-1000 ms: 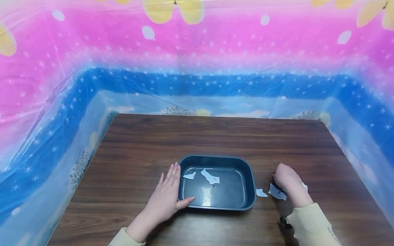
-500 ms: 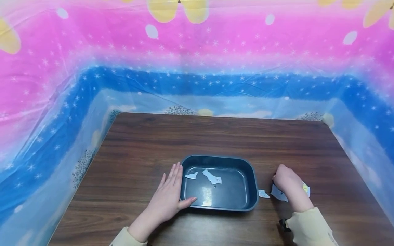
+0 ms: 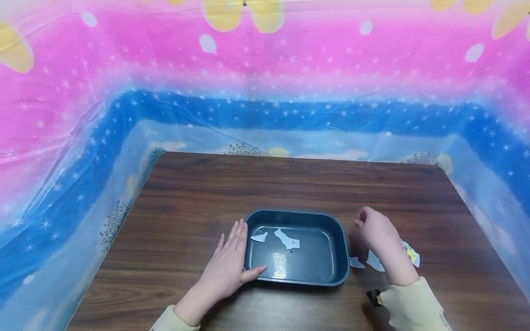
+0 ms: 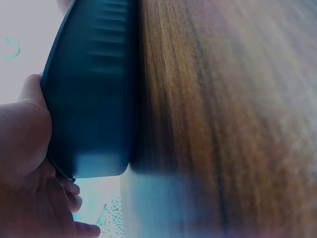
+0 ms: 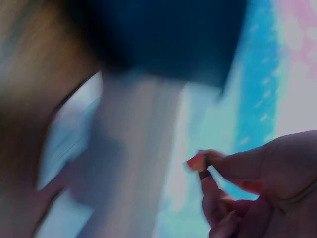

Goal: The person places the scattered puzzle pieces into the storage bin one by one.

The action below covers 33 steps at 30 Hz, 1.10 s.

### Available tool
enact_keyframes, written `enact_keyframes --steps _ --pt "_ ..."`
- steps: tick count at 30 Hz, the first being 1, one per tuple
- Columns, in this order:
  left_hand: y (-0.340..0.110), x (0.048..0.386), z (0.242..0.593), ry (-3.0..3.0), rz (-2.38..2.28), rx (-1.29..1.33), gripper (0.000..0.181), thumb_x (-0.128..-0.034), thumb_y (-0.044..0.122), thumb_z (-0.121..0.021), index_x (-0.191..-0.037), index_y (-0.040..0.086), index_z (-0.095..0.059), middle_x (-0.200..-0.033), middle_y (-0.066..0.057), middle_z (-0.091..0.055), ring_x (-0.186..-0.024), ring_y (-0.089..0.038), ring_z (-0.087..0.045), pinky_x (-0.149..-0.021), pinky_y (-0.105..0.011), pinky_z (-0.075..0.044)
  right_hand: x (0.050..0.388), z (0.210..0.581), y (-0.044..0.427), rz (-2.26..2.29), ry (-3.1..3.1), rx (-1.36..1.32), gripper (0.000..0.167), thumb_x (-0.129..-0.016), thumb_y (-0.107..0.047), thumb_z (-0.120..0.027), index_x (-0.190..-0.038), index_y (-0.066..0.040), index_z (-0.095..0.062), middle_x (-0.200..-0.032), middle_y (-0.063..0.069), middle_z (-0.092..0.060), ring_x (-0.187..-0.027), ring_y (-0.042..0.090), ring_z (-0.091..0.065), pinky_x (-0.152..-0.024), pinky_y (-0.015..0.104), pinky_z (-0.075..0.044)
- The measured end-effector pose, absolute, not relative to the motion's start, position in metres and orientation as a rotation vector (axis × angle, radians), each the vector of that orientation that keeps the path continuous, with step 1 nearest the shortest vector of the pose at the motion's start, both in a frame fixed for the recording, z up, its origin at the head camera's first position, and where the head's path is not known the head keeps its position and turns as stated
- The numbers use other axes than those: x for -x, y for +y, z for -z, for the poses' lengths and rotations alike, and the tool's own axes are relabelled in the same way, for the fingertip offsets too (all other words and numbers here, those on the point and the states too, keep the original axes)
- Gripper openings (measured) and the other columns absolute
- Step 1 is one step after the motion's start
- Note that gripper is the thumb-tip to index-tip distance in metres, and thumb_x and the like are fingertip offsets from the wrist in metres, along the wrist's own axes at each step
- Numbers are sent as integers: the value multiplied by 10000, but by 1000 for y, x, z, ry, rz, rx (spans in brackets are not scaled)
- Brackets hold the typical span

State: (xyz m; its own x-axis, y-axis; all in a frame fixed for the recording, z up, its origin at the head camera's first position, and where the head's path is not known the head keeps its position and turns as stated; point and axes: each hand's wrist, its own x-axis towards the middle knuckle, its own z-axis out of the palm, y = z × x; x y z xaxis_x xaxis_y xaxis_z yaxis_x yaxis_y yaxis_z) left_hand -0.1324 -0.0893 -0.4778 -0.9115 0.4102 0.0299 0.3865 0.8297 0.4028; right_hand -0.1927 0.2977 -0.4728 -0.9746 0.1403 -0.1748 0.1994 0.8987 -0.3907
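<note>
Two paper scraps (image 3: 287,240) lie in one dark tray (image 3: 312,262).

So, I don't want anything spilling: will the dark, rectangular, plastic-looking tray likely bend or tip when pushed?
The tray probably won't bend: it looks undented where the left hand rests. Tipping seems unlikely, given its broad, low form. The white, jagged pieces inside may slide, as the bottom looks glossy.
</note>
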Motion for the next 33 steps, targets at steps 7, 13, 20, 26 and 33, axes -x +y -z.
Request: enact_keyframes --steps 7,13,20,26,33 --pt "-89 132 478 2958 -633 -634 1094 -895 629 -668 -1581 -83 -201 -1663 -238 -172 -1548 -352 -139 -1199 -605 -192 178 400 201 818 2938 22 85 -988 -137 -674 -980 -58 -703 -855 51 -717 -751 212 -620 -678 401 -507" --pt "-91 131 480 2972 -626 -643 1086 -894 613 -676 -1575 -93 -210 -1656 -247 -190 -1542 -361 -154 -1194 -609 -204 186 436 170 585 2866 135 78 -926 -93 -729 -860 -118 -696 -767 -33 -662 -687 149 -577 -624 333 -508" --pt "-89 132 478 2954 -643 -640 1083 -896 607 -678 -1578 -88 -205 -1657 -247 -184 -1546 -353 -136 -1199 -604 -193 190 453 165 487 2864 62 82 -849 -82 -785 -868 -116 -712 -784 -25 -668 -684 152 -579 -622 352 -520" --pt "-88 132 479 2954 -643 -639 1089 -894 613 -676 -1581 -84 -200 -1660 -243 -177 -1547 -352 -134 -1199 -604 -192 185 438 176 519 2918 68 32 -918 -113 -741 -945 -101 -731 -869 14 -703 -731 172 -605 -664 377 -549" --pt "-89 132 479 2958 -647 -645 1089 -892 607 -680 -1580 -87 -199 -1656 -252 -178 -1547 -351 -129 -1197 -608 -193 175 399 217 733 2894 12 189 -994 -160 -666 -1128 -40 -722 -1016 108 -725 -830 235 -656 -739 439 -562"
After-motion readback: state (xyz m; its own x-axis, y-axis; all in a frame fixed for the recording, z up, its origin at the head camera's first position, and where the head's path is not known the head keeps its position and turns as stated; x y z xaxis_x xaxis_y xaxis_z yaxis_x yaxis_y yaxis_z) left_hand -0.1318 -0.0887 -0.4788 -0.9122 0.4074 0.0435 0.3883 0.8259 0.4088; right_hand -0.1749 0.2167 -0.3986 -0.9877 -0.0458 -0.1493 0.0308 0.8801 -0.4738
